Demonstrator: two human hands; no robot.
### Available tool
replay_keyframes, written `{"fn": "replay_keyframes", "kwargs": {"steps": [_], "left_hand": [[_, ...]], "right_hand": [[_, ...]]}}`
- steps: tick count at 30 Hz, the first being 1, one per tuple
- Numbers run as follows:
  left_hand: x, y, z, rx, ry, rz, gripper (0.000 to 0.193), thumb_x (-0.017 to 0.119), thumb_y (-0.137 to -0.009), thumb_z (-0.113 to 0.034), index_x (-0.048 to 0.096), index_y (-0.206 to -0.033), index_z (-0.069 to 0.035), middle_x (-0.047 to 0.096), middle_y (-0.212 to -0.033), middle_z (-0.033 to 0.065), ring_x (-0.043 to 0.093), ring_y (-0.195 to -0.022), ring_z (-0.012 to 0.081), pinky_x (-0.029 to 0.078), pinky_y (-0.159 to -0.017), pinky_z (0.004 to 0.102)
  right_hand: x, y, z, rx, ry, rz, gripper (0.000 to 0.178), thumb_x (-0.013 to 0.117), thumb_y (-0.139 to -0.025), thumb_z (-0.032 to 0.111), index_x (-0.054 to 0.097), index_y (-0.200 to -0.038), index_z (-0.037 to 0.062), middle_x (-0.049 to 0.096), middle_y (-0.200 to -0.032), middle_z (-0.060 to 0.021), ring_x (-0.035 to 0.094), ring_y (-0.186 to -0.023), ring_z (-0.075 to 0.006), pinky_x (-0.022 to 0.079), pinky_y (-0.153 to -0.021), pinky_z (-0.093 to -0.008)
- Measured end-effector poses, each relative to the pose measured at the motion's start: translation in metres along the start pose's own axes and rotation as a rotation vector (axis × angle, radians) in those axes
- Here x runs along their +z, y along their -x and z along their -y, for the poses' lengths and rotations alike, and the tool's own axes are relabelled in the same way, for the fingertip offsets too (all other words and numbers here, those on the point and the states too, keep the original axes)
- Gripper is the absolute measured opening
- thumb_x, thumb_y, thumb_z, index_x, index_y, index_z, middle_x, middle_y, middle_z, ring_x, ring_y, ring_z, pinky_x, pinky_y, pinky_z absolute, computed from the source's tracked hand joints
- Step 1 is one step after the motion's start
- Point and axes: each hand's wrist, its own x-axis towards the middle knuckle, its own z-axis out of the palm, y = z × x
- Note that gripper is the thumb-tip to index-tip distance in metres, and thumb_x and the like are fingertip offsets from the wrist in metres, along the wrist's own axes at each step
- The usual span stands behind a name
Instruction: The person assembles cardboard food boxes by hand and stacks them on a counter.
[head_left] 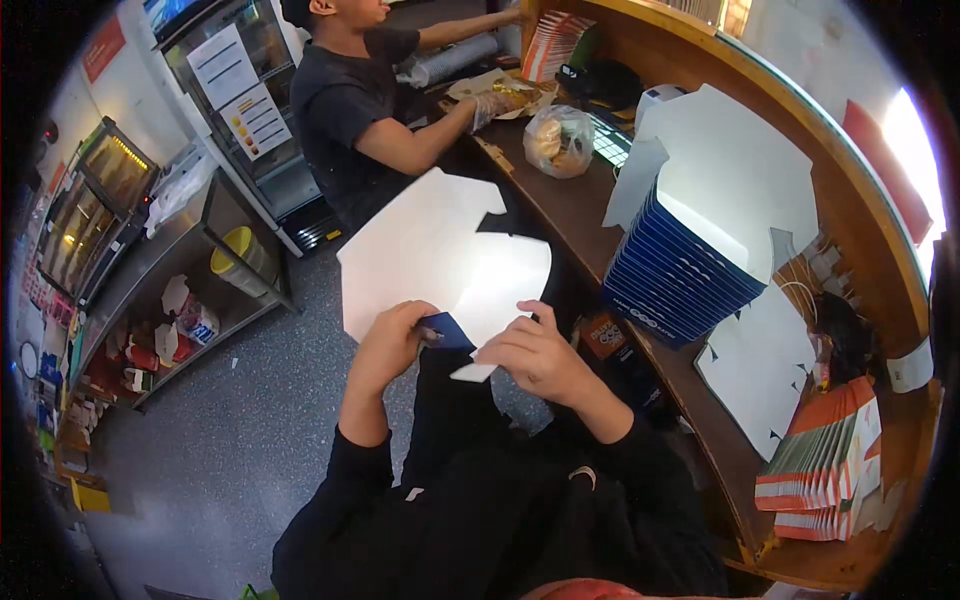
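Note:
A partly folded takeaway carton (405, 245), white inside with a blue outer side, is held in front of my body above the floor. My left hand (393, 345) grips its near left edge, thumb by a turned-up blue flap. On the near right side, my right hand (533, 358) has its fingers bent around the edge, beside a small white flap pointing down. The large white lid panel spreads away from me, unfolded. To the right, a tall stack of nested blue cartons (680, 265) with white insides stands on the counter.
Flat white carton blanks (757, 368) and red, white and green cartons (825, 465) lie on the wooden counter (690, 405). Farther along sits a tied plastic bag (559, 142) of food. A co-worker (355, 110) handles wrapped food ahead. A metal shelf (185, 260) stands left.

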Motion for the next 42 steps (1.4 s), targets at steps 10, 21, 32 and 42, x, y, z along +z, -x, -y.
{"fn": "replay_keyframes", "kwargs": {"steps": [10,21,32,42], "left_hand": [[0.008,0.003,-0.055,0.327,-0.331,-0.270,0.031,0.058,-0.070,0.005,0.052,-0.098,-0.004,0.059,-0.086,0.0144,0.058,-0.082,0.0330,0.047,-0.078,0.0392],[0.031,-0.021,-0.060,0.068,1.041,-0.474,0.079,0.069,-0.068,-0.008,0.019,-0.129,-0.005,0.035,-0.123,0.0137,0.036,-0.115,0.0223,0.031,-0.095,0.0355],[0.050,-0.032,-0.066,-0.064,0.963,-0.558,0.060,0.060,-0.072,0.000,0.027,-0.122,-0.003,0.045,-0.109,0.0110,0.048,-0.095,0.0141,0.041,-0.081,0.0253],[0.042,-0.061,-0.109,0.214,0.767,-0.380,0.082,0.074,-0.066,-0.024,0.024,-0.127,-0.001,0.036,-0.123,0.0142,0.040,-0.114,0.0219,0.035,-0.095,0.0330]], "right_hand": [[0.006,-0.018,0.010,0.173,0.125,-0.321,0.031,0.067,-0.066,0.003,0.057,-0.096,0.0048,0.057,-0.072,-0.0077,0.052,-0.065,-0.0226,0.036,-0.075,-0.0334],[-0.013,-0.035,0.018,-0.031,0.011,-0.470,0.031,0.062,-0.063,-0.009,0.051,-0.087,0.0067,0.058,-0.071,-0.0055,0.054,-0.067,-0.0248,0.039,-0.078,-0.0379],[0.002,-0.027,0.018,0.480,-0.289,-0.942,0.016,0.060,-0.071,-0.005,0.055,-0.086,-0.0026,0.063,-0.079,-0.0142,0.063,-0.066,-0.0220,0.048,-0.059,-0.0258],[-0.063,-0.030,0.034,0.215,0.128,-0.537,0.020,0.061,-0.071,0.001,0.058,-0.091,0.0023,0.062,-0.075,-0.0094,0.062,-0.068,-0.0240,0.049,-0.062,-0.0302]]}}
